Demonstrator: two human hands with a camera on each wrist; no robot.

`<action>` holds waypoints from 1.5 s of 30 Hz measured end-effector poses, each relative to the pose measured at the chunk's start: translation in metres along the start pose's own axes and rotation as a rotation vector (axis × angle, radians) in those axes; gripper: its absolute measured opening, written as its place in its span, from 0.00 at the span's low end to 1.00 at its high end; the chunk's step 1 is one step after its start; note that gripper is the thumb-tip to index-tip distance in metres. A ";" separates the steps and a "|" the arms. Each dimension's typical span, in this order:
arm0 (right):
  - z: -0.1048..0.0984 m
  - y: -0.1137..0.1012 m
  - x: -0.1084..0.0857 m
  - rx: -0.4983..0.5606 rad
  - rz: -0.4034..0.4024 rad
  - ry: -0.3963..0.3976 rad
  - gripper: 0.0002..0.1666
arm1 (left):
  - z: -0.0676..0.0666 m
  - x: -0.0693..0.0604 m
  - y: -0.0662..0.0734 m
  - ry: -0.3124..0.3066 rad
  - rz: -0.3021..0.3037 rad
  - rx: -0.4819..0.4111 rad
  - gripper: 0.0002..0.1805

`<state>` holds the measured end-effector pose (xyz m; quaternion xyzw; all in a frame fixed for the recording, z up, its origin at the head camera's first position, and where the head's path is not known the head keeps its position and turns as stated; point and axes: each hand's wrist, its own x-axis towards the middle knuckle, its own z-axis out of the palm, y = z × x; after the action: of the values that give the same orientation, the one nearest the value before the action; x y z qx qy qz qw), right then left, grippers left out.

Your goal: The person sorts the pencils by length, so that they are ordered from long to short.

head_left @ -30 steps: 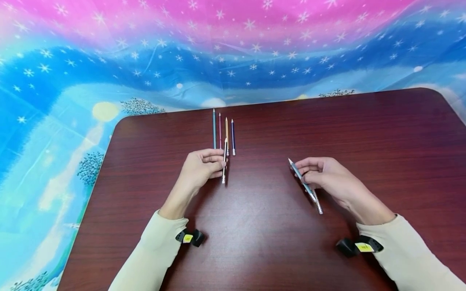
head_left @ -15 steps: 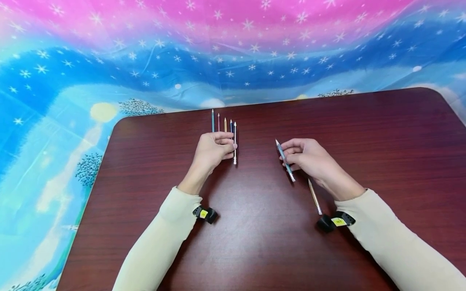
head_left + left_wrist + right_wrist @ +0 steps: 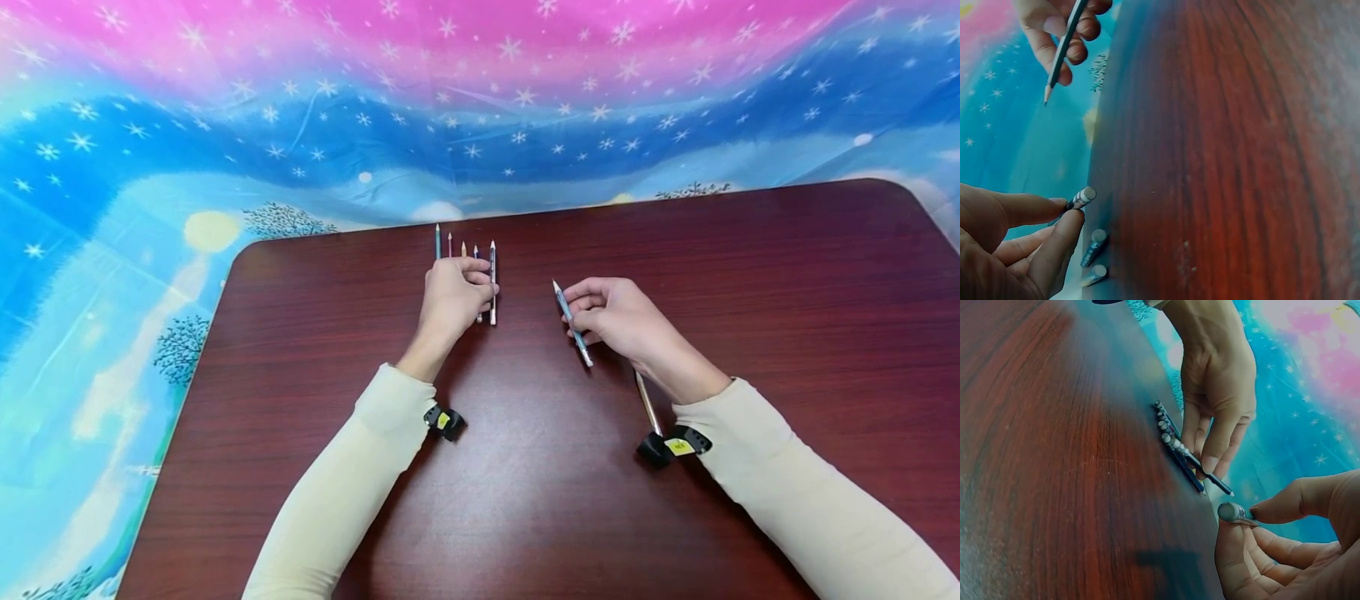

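Note:
My left hand (image 3: 450, 296) pinches a dark pencil (image 3: 492, 260) between thumb and fingers, at the right end of a row of pencils. Its point faces the far edge; in the left wrist view its eraser end (image 3: 1085, 196) sticks out past the fingertips. The row holds a teal pencil (image 3: 438, 242), a pink one, a yellow one and a dark blue pencil (image 3: 476, 251), partly hidden by the hand. Further right, my right hand (image 3: 622, 317) pinches a blue-grey pencil (image 3: 565, 306), slanted, point up-left. Its eraser end (image 3: 1230, 513) faces the right wrist camera.
Another pencil, gold-brown (image 3: 648, 402), lies on the dark red wooden table (image 3: 525, 500) below my right wrist, partly covered by the wrist camera (image 3: 656, 450). Behind the table's far edge hangs a pink and blue snowflake cloth (image 3: 480, 108).
My left hand has carried the dark pencil right and away from me, past the dark blue pencil. My right hand has moved left and forward with its pencil, uncovering the gold-brown one.

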<state>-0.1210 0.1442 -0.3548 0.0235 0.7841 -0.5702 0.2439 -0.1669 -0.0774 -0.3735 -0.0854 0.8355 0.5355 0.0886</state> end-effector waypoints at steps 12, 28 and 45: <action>0.000 0.001 0.000 0.001 0.000 0.001 0.23 | 0.008 0.006 0.003 0.029 0.046 0.203 0.15; 0.001 0.000 0.001 -0.013 -0.006 0.002 0.23 | 0.012 0.005 0.007 0.060 0.083 0.351 0.15; 0.000 0.003 0.002 0.008 -0.002 -0.005 0.23 | 0.012 0.006 0.004 0.030 0.071 0.418 0.14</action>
<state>-0.1215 0.1447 -0.3587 0.0223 0.7811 -0.5738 0.2451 -0.1729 -0.0646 -0.3760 -0.0437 0.9322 0.3518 0.0733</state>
